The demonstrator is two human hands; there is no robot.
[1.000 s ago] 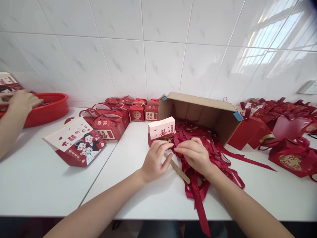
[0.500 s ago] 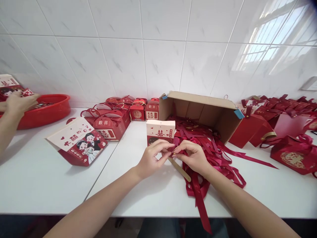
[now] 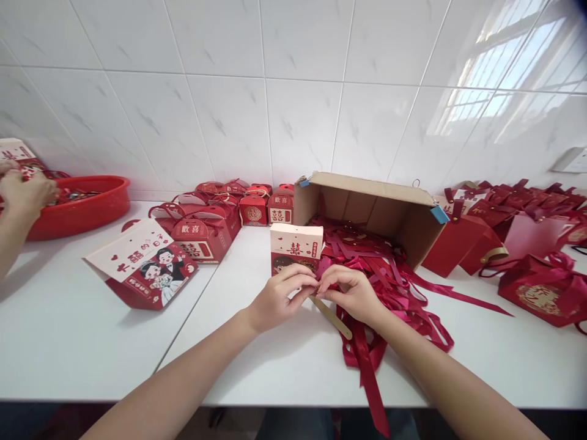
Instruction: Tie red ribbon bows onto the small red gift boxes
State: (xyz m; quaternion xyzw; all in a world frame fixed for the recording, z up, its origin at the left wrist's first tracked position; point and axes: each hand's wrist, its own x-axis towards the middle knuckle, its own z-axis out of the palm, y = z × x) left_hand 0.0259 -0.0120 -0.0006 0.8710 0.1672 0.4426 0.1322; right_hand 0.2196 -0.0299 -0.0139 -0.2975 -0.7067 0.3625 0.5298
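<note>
My left hand [image 3: 283, 299] and my right hand [image 3: 349, 294] meet fingertip to fingertip, both pinched closed. From between them a narrow gold strap [image 3: 337, 322] with a rounded end slants down toward the table; its upper end is hidden by my fingers. Just behind my left hand stands a cream and red gift box [image 3: 297, 239], partly covered by the hand. Under and beyond my right hand lies a tangled heap of dark red ribbons [image 3: 415, 311], one long end hanging over the table's front edge.
The ribbons spill from a cardboard box [image 3: 367, 186] on its side. A tilted printed gift box [image 3: 147, 263] and red handled boxes [image 3: 206, 229] stand left. Red bags [image 3: 452, 235] fill the right. A co-worker's hand [image 3: 27, 192] is over a red basin [image 3: 87, 211].
My fingertips have shifted slightly around the strap's upper end, and the small gold stud seen there earlier is now covered. The co-worker's hand has moved left over the basin.
</note>
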